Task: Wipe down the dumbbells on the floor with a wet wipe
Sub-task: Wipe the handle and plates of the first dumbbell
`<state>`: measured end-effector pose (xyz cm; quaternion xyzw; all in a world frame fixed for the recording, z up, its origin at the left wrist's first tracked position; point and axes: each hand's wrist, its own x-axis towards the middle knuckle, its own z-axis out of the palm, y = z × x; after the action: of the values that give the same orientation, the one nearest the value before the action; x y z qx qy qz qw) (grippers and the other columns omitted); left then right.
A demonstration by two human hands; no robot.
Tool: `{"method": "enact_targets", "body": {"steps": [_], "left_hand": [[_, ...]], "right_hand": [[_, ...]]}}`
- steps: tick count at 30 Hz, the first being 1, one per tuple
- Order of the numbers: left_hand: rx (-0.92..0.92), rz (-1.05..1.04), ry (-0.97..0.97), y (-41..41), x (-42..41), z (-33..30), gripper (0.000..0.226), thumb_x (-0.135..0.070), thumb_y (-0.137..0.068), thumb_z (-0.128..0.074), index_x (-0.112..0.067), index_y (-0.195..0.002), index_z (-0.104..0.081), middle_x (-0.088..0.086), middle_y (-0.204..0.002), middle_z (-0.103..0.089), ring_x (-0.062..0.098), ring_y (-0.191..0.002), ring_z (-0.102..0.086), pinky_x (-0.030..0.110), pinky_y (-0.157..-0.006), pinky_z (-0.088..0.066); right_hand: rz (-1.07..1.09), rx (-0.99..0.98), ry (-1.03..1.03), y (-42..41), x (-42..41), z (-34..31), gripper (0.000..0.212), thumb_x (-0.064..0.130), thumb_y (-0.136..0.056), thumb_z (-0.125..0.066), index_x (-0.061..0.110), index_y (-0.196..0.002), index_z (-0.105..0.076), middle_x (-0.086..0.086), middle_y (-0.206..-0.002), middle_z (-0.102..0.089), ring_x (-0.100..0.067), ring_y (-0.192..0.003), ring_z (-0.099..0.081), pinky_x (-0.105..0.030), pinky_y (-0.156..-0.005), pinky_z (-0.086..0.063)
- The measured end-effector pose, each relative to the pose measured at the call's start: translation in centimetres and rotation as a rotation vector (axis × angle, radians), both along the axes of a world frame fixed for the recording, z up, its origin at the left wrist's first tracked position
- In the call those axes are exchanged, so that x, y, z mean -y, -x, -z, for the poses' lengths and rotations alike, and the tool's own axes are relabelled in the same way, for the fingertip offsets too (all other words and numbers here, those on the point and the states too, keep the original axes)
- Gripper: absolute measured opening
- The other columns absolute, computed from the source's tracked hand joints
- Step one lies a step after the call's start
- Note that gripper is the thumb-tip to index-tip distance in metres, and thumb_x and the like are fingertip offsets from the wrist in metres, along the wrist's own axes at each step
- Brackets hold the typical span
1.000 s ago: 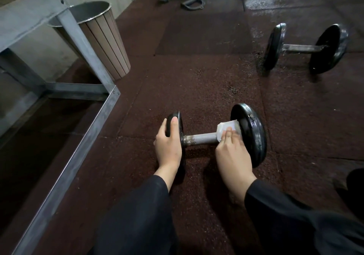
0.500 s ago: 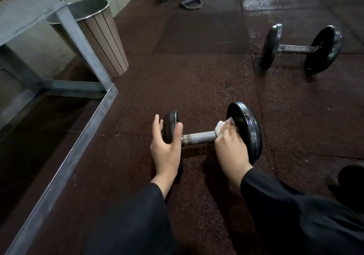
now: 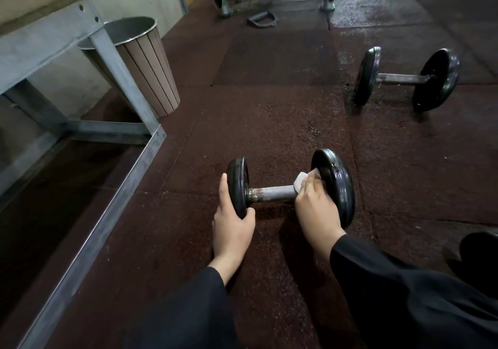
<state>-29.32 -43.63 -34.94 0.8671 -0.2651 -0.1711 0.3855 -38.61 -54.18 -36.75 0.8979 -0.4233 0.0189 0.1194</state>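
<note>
On the rubber floor, near dumbbell [image 3: 291, 187] lies crosswise. Left hand [image 3: 233, 223] grips left plate [image 3: 238, 187]; right hand [image 3: 314, 208] pinches wet wipe [image 3: 301, 182] at handle's right end, bare handle [image 3: 272, 193] leftward.

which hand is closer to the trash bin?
Left. The left hand grips the near dumbbell's left plate, on the side toward the trash bin; the right hand, holding the wipe, is farther right.

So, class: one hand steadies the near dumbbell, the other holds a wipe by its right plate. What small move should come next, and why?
Probably slide the wet wipe leftward along the handle: its bare, rust-speckled length looks unwiped, and the left hand steadies the plate.
</note>
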Motion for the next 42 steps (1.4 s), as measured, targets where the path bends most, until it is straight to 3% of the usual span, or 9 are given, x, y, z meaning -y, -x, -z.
{"method": "enact_targets", "body": {"steps": [4, 8, 14, 18, 21, 25, 29, 34, 42], "left_hand": [[0.000, -0.045, -0.102, 0.2, 0.3, -1.5, 0.079, -0.024, -0.085, -0.056, -0.036, -0.148, -0.010, 0.014, -0.116, -0.065, 0.034, -0.109, -0.059, 0.036, -0.094, -0.044], [-0.090, -0.076, -0.192, 0.6, 0.4, -3.2, 0.079, -0.026, -0.084, -0.057, -0.033, -0.149, -0.012, 0.009, -0.132, -0.056, 0.033, -0.123, -0.048, 0.033, -0.099, -0.038], [-0.150, -0.047, -0.333, -1.4, 1.4, -3.8, 0.080, -0.026, -0.074, -0.063, -0.031, -0.145, -0.026, 0.012, -0.130, -0.055, 0.035, -0.119, -0.050, 0.032, -0.090, -0.043], [-0.140, 0.015, -0.359, -4.2, 3.1, -4.0, 0.044, -0.038, -0.065, -0.065, -0.025, -0.106, -0.057, 0.008, -0.109, -0.065, 0.031, -0.101, -0.058, 0.032, -0.075, -0.049], [-0.114, -0.017, -0.349, -5.0, 3.8, -3.9, 0.069, -0.065, -0.068, -0.056, -0.028, -0.126, -0.054, 0.006, -0.131, -0.058, 0.031, -0.121, -0.051, 0.039, -0.100, -0.044], [-0.019, -0.156, -0.193, -4.6, 4.3, -3.9, 0.070, -0.063, -0.087, -0.041, -0.018, -0.142, -0.040, 0.006, -0.145, -0.045, 0.028, -0.134, -0.040, 0.035, -0.105, -0.032], [-0.100, -0.136, 0.041, -3.0, 4.1, -2.4, 0.060, -0.049, -0.093, -0.043, -0.020, -0.145, -0.033, 0.005, -0.147, -0.042, 0.022, -0.136, -0.037, 0.027, -0.105, -0.028], [-0.126, -0.201, 0.222, -2.9, 4.9, -1.6, 0.057, -0.039, -0.092, -0.052, -0.019, -0.143, -0.037, 0.001, -0.145, -0.045, 0.015, -0.135, -0.038, 0.018, -0.101, -0.027], [-0.238, -0.199, 0.200, -5.0, 6.6, -2.0, 0.060, -0.046, -0.091, -0.049, -0.021, -0.144, -0.035, 0.000, -0.147, -0.042, 0.019, -0.138, -0.034, 0.029, -0.109, -0.026]], "right_hand": [[-0.013, 0.010, -0.035, 0.4, 0.0, 0.0, 0.048, 0.002, -0.073, -0.028, -0.014, -0.093, -0.069, -0.029, -0.094, -0.069, -0.028, -0.080, -0.069, -0.024, -0.064, -0.054], [-0.046, -0.016, -0.107, 0.8, 0.2, -0.2, 0.037, 0.004, -0.062, -0.056, -0.014, -0.091, -0.069, -0.026, -0.092, -0.070, -0.028, -0.077, -0.070, -0.023, -0.060, -0.055], [-0.073, -0.039, -0.126, 1.4, 0.5, 0.2, 0.047, -0.001, -0.070, -0.027, -0.015, -0.087, -0.069, -0.028, -0.086, -0.069, -0.030, -0.071, -0.068, -0.027, -0.060, -0.055], [-0.081, -0.056, -0.061, 0.6, 1.1, 0.2, 0.047, 0.000, -0.071, -0.027, -0.015, -0.086, -0.069, -0.028, -0.082, -0.069, -0.031, -0.070, -0.067, -0.030, -0.061, -0.054], [-0.100, -0.062, -0.020, -0.5, 1.6, 0.3, 0.044, 0.004, -0.073, -0.029, -0.005, -0.077, -0.072, -0.016, -0.071, -0.067, -0.025, -0.066, -0.064, -0.028, -0.055, -0.049], [-0.105, -0.097, -0.060, -1.9, 2.4, -0.7, 0.025, 0.012, -0.067, -0.051, 0.008, -0.080, -0.072, -0.003, -0.067, -0.063, -0.014, -0.064, -0.061, -0.019, -0.044, -0.041], [-0.134, 0.174, -0.248, -1.7, 3.5, -2.7, 0.030, 0.007, -0.081, -0.060, 0.011, -0.109, -0.054, -0.006, -0.104, -0.057, -0.024, -0.098, -0.054, -0.028, -0.080, -0.042], [-0.300, 0.453, -0.411, -4.5, 2.7, -2.7, 0.010, -0.007, -0.072, -0.056, -0.002, -0.080, -0.055, -0.020, -0.085, -0.058, -0.038, -0.081, -0.056, -0.037, -0.073, -0.039], [-0.488, 0.377, -0.493, -5.7, 1.2, -1.2, 0.028, -0.002, -0.092, -0.039, 0.002, -0.117, -0.049, -0.011, -0.125, -0.053, -0.024, -0.122, -0.044, -0.026, -0.099, -0.027]]}}
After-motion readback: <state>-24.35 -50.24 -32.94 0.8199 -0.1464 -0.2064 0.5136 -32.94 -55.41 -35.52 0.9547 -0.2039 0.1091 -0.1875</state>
